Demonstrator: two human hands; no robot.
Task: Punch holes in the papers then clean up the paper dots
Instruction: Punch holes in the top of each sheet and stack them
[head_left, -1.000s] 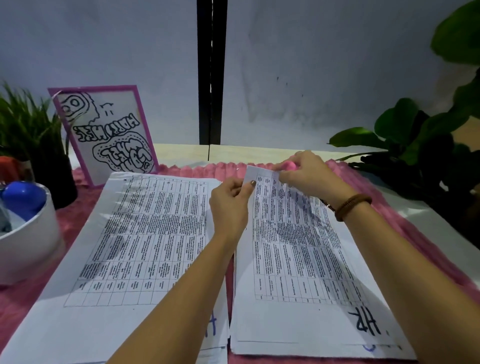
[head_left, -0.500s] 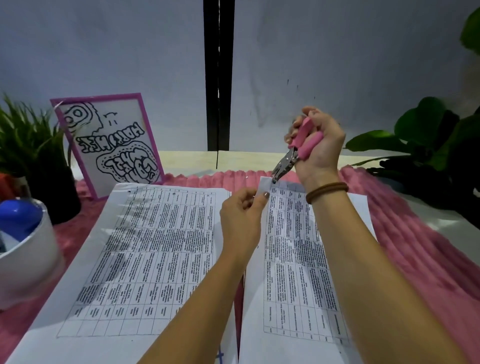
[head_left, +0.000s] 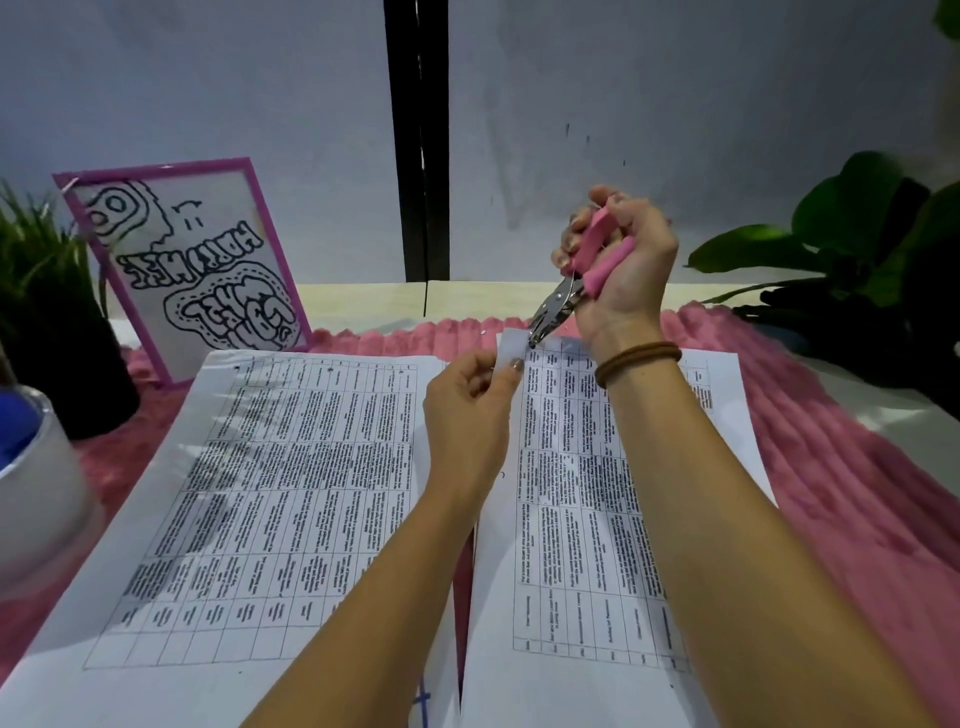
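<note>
- My right hand (head_left: 621, 270) is wrapped round the pink handles of the hole punch (head_left: 558, 301); its metal nose sits on the far left corner of the right-hand sheet (head_left: 576, 519).
- My left hand (head_left: 470, 410) pinches that sheet's corner, just below the nose.
- Another printed sheet (head_left: 270, 493) lies left of the right-hand sheet.
</note>
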